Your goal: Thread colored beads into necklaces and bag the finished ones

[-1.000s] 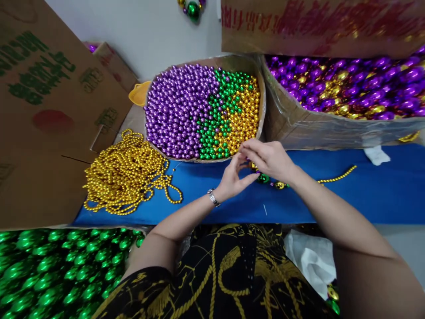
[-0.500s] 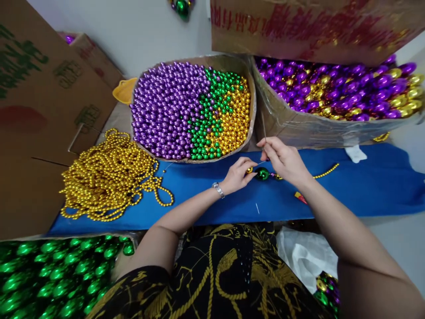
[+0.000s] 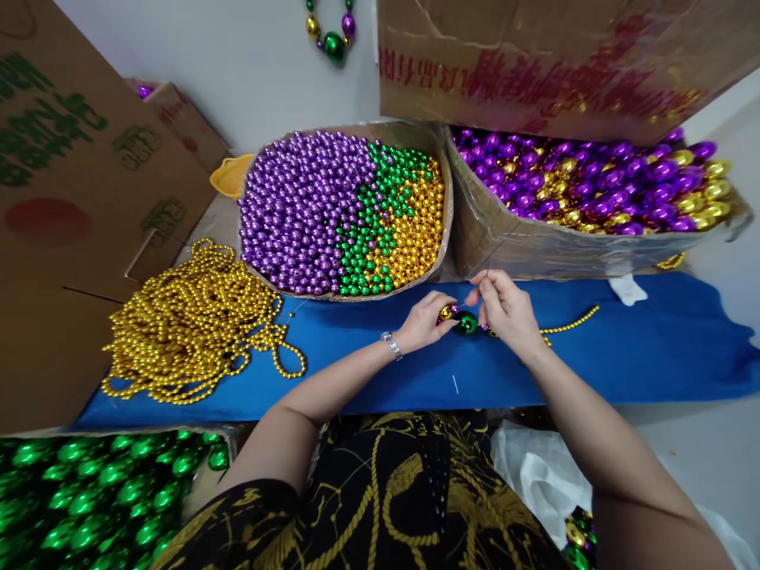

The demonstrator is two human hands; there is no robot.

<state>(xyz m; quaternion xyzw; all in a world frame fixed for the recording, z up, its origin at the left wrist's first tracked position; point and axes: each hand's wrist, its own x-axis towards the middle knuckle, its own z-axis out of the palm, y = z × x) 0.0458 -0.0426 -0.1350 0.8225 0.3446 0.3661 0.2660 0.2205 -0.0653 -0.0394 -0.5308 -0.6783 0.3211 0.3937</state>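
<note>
My left hand (image 3: 423,323), a watch on its wrist, is closed in a pinch on a gold bead (image 3: 445,313). Beside that bead a small purple bead (image 3: 454,309) shows, and a large shiny green bead (image 3: 466,322) sits just right of the fingertips. My right hand (image 3: 504,310) is closed too, its fingers pinching a thin thread or needle, too fine to tell which. Part of the beads' row runs behind the right hand. Beyond it a strand of small gold beads (image 3: 573,321) lies on the blue cloth (image 3: 653,340).
A box of loose purple, green and gold beads (image 3: 309,206) stands behind my hands. To its right is a box of larger purple and gold beads (image 3: 617,182). Gold bead strands (image 3: 190,324) are heaped at left. Large green beads (image 3: 89,491) fill a lower-left box. A bead necklace (image 3: 333,47) hangs behind.
The view has tilted up slightly, showing more of the hanging necklace. My right hand has come a little lower towards the beads; a purple bead now shows beside the gold one.
</note>
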